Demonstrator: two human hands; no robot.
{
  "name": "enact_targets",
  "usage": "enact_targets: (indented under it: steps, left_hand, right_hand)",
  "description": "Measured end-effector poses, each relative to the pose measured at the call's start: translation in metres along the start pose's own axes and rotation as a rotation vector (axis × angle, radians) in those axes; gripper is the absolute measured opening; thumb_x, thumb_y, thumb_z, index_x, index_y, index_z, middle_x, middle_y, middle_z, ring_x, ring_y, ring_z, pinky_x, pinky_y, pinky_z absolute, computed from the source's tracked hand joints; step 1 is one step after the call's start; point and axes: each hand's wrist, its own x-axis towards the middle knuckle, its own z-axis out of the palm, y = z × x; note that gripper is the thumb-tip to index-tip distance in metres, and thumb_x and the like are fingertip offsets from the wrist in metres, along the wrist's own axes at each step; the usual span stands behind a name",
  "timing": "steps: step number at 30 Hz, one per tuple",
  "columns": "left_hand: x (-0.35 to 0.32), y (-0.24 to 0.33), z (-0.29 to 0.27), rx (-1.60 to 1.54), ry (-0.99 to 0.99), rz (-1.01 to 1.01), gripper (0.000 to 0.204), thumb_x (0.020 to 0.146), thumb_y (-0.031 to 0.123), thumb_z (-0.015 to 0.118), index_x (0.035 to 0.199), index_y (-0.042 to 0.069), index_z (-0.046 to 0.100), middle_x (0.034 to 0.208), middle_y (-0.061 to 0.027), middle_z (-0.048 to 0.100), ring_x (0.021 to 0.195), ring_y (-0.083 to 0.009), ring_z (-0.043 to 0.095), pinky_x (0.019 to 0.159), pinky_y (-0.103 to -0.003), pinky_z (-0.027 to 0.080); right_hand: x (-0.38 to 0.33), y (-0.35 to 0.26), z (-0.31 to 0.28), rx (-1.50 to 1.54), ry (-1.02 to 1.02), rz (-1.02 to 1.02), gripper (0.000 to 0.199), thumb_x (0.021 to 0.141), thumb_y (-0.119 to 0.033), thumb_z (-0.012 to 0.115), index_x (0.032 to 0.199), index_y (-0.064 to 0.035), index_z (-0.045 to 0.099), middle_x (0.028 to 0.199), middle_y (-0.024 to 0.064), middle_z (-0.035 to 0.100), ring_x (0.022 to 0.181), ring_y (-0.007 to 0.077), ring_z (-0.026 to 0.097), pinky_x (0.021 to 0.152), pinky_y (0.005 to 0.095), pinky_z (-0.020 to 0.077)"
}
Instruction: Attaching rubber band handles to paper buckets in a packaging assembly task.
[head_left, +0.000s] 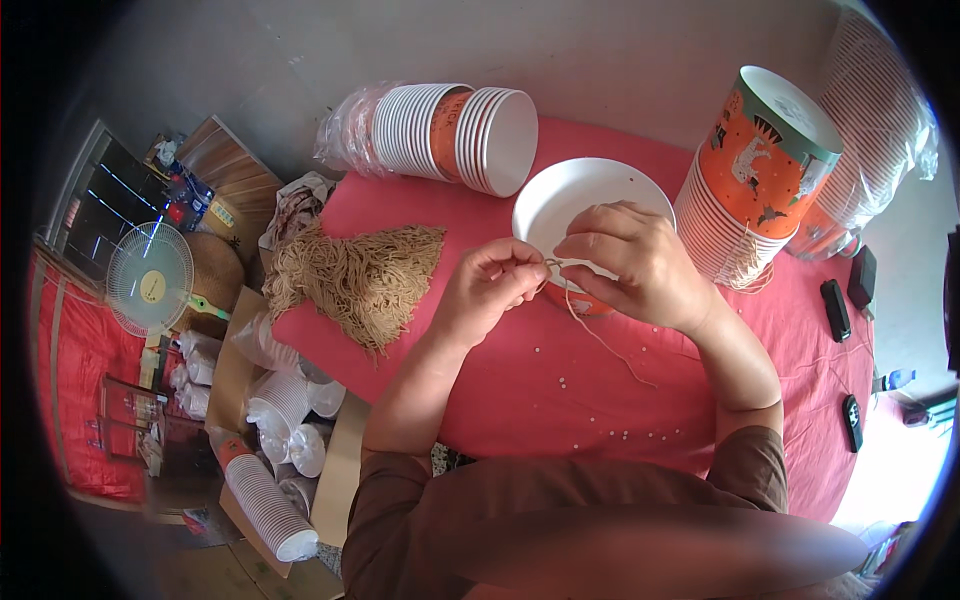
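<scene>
My left hand (492, 285) and my right hand (640, 262) meet over the red cloth, in front of a white-lined paper tub (592, 188) with an orange outside. Both have finger and thumb pinched on a thin tan string (608, 346). Its loose tail hangs down over the cloth. The small part between the fingertips is too fine to make out. To the left of my left hand lies a heap of tan strings (365, 275). Several tiny white pieces (562, 382) are scattered on the cloth nearer to me.
Nested paper tubs (420, 125) lie sideways at the back, partly in plastic. A tall upside-down stack (765, 165) stands at the right, beside more wrapped tubs (880, 130). A black remote (852, 422) rests near the right edge. Below left, a cardboard box (340, 470) holds wrapped tubs.
</scene>
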Motion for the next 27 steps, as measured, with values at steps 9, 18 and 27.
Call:
enact_targets:
  steps: [9,18,27]
  left_hand:
    - [-0.001,0.004,0.006,0.058,-0.023,0.083,0.007,0.092,0.007,0.065,0.095,0.001,0.066,0.076,0.0022,0.061,0.067,-0.0038,0.053,0.059,-0.02,0.043]
    - [-0.003,-0.008,0.001,0.276,0.054,0.213,0.011,0.092,0.006,0.068,0.1,-0.001,0.065,0.087,-0.0016,0.068,0.077,-0.0034,0.06,0.068,-0.018,0.049]
    - [-0.006,-0.007,0.003,0.086,0.026,0.109,0.008,0.094,0.007,0.065,0.099,0.001,0.064,0.079,0.0014,0.063,0.068,-0.0029,0.055,0.059,-0.018,0.043]
  right_hand:
    - [0.002,0.001,-0.003,-0.009,0.0,-0.034,0.018,0.072,-0.004,0.076,0.086,-0.0064,0.065,0.09,0.0072,0.065,0.079,0.0283,0.065,0.069,0.0391,0.0516]
    - [0.001,0.006,-0.023,0.032,-0.016,0.071,0.012,0.077,0.0,0.071,0.085,-0.0021,0.063,0.088,0.0107,0.064,0.081,0.0288,0.064,0.071,0.0387,0.0511]
    - [0.002,-0.003,0.003,0.099,-0.035,0.034,0.016,0.073,-0.004,0.074,0.087,-0.0058,0.066,0.09,0.0086,0.066,0.08,0.0295,0.064,0.07,0.0412,0.0511]
